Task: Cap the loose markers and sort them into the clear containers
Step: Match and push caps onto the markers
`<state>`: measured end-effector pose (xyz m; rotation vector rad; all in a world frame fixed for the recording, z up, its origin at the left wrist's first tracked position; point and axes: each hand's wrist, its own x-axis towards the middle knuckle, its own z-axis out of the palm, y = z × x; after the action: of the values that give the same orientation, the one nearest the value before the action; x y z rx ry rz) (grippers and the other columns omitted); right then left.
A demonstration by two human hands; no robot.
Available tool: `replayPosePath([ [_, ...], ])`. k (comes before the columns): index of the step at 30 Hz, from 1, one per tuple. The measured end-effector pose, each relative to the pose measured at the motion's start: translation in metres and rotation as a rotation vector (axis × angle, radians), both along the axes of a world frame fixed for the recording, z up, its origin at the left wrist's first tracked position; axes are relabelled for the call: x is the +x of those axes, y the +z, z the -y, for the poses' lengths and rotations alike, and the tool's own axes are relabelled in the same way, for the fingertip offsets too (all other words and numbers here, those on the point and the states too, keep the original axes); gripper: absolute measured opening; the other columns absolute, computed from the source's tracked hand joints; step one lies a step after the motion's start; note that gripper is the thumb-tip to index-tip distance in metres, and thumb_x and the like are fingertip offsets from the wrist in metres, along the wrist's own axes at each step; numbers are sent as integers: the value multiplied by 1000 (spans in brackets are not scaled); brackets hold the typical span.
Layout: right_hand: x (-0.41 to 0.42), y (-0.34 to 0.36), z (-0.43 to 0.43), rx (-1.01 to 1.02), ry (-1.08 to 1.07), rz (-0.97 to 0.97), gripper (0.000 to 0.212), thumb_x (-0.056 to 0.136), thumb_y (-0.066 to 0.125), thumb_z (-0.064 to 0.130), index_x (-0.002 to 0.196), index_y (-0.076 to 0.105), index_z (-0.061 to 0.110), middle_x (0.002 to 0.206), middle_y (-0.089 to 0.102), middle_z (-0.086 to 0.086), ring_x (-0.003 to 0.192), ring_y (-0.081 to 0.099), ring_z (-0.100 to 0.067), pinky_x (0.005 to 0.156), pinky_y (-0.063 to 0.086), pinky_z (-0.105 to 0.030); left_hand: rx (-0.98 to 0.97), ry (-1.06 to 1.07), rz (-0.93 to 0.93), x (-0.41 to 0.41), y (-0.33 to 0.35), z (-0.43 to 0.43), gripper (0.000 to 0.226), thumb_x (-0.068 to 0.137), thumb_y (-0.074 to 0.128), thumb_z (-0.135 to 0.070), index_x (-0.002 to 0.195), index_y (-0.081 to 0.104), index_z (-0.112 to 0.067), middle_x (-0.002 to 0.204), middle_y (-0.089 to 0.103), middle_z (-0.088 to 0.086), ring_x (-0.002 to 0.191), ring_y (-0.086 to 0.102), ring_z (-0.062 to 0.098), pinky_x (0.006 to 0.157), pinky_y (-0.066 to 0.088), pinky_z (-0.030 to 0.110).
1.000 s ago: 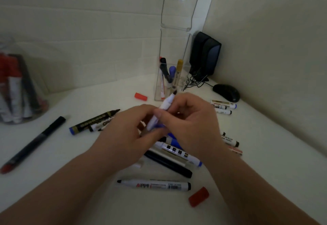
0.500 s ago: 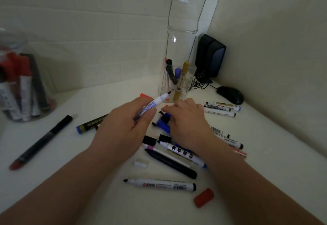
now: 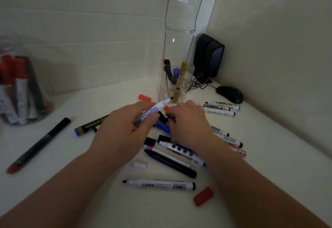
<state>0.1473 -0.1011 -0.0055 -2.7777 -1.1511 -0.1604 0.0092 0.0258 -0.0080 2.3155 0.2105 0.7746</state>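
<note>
My left hand grips an uncapped white marker with blue print, tip pointing up and to the right. My right hand reaches down into the pile of loose markers, its fingertips at a blue cap; whether it holds the cap is hidden. An uncapped black-tipped marker lies in front, a red cap to its right. A tall clear container at the back holds a few markers. A round clear jar at the left holds several red and black ones.
A black pen with a red end lies at the left. More markers lie at the right, near a black mouse and a black speaker in the corner. Another red cap lies near the tall container.
My hands have separated. The left hand kept the white marker, and the right hand dropped to the pile near the blue cap.
</note>
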Motion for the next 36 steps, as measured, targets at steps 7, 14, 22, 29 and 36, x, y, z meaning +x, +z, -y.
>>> replayPosePath([
  [7,1,-4,2,196,-79,-100,32,92,62,31,124,65,34,108,65,8,103,52,-13,96,49,-38,23,11,-18,2,-2,-3,47,92,45,-56,127,68,-34,100,70,-16,83,59,-4,66,39,13],
  [14,-5,32,42,796,72,-823,19,98,56,16,93,74,22,70,64,0,60,57,-16,58,52,-25,127,17,33,-1,-1,-6,25,96,64,-35,119,73,-30,86,67,-16,77,58,3,67,40,14],
  [22,-1,34,55,964,204,-1045,16,86,61,21,95,66,9,73,64,-10,60,52,-25,52,44,-32,232,-7,46,-3,2,-5,28,88,76,-23,115,74,-27,76,58,-12,67,52,6,60,33,13],
  [29,-5,35,55,895,260,-990,17,78,68,32,86,73,18,64,64,-9,52,53,-23,47,47,-28,236,-56,67,-4,2,-7,27,89,69,-32,115,75,-27,76,58,-14,69,53,4,63,35,10],
  [36,-3,35,58,909,283,-1053,15,80,67,27,87,74,16,68,65,-10,55,57,-20,49,49,-27,243,-89,64,-5,4,-7,27,90,67,-33,114,76,-26,75,55,-19,70,52,-3,66,34,6],
])
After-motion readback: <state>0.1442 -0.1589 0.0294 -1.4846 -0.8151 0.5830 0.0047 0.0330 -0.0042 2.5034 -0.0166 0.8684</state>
